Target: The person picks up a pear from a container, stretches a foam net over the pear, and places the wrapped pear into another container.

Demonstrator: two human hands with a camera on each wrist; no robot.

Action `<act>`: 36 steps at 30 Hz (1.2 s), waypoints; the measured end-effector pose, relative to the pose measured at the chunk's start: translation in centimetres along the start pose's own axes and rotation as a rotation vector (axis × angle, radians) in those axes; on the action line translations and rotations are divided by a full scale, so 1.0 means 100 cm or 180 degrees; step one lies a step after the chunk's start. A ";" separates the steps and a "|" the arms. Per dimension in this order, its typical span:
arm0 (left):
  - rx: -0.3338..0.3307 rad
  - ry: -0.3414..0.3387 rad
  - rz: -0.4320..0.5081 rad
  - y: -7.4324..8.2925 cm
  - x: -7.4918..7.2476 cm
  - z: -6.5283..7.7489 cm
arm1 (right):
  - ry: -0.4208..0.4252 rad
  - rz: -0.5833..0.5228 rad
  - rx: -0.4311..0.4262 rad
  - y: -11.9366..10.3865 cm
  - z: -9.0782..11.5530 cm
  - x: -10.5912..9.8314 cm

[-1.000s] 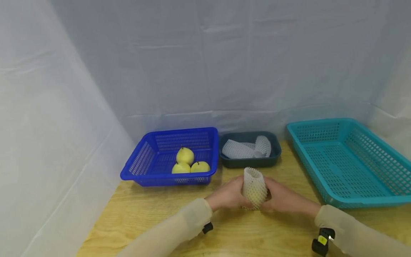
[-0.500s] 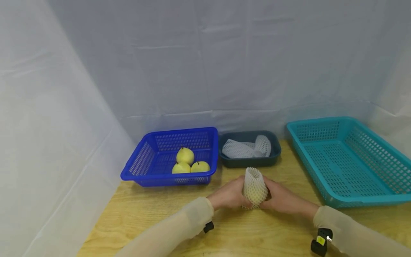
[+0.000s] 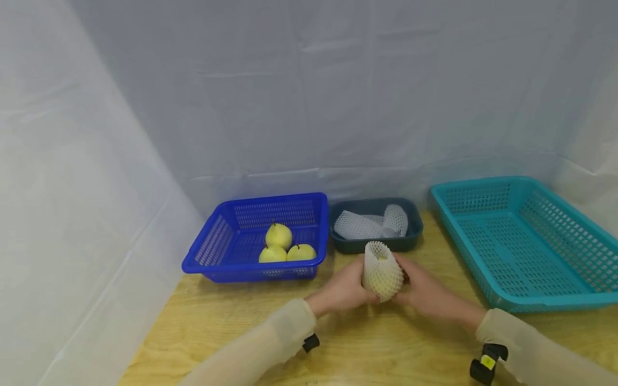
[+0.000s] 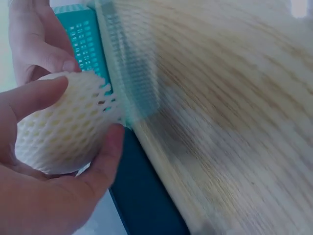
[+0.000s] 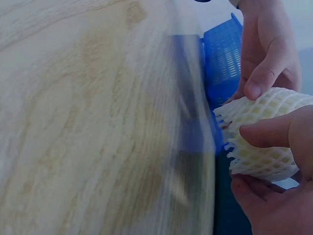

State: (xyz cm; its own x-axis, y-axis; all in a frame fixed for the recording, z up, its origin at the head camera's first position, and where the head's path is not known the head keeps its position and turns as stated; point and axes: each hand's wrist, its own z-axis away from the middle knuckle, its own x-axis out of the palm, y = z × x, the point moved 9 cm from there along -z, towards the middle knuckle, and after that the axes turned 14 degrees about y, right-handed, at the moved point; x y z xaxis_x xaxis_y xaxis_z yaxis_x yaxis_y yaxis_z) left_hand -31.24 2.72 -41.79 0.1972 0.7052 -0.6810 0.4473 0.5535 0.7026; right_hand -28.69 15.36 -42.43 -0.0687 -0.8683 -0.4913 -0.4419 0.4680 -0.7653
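Observation:
A yellow pear (image 3: 383,281) sits inside a white foam net sleeve (image 3: 370,262), whose open end points up in the head view. My left hand (image 3: 344,287) grips the sleeved pear from the left, and my right hand (image 3: 422,287) holds it from the right. In the left wrist view the thumb and fingers of the left hand (image 4: 54,196) curl round the netting (image 4: 63,127). In the right wrist view the right hand's thumb lies along the foam net (image 5: 259,115), with its fingers beneath. The pear's yellow shows through the mesh.
A blue basket (image 3: 251,264) with several yellow pears (image 3: 278,236) stands at the left. Behind the hands is a dark tray (image 3: 374,245) of foam net sleeves (image 3: 357,225). A teal basket (image 3: 531,252) is at the right on the wooden table (image 3: 217,321).
Both hands have lifted the sleeved pear slightly and tilted it, so more of the sleeve's mouth faces the head camera. The baskets and tray have stayed put.

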 end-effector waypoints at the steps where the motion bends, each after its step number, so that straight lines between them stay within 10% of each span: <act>1: -0.0003 0.0036 0.0015 0.001 -0.001 0.000 | 0.0017 -0.0026 -0.0005 -0.003 -0.001 -0.002; 12: -0.0111 0.0351 0.0381 0.006 -0.005 0.002 | 0.0161 0.0037 0.0131 -0.008 -0.001 -0.007; 36: -0.0438 0.0211 0.1198 -0.006 0.002 0.003 | -0.0215 0.0063 0.0249 -0.014 0.000 -0.009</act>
State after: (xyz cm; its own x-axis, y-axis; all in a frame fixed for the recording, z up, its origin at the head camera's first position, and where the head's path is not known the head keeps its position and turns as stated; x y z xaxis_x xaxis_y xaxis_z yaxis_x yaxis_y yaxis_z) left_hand -31.27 2.40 -42.41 0.2663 0.8944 -0.3594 0.2328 0.3021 0.9244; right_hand -28.05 15.52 -40.93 -0.0152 -0.8469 -0.5315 -0.3698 0.4986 -0.7840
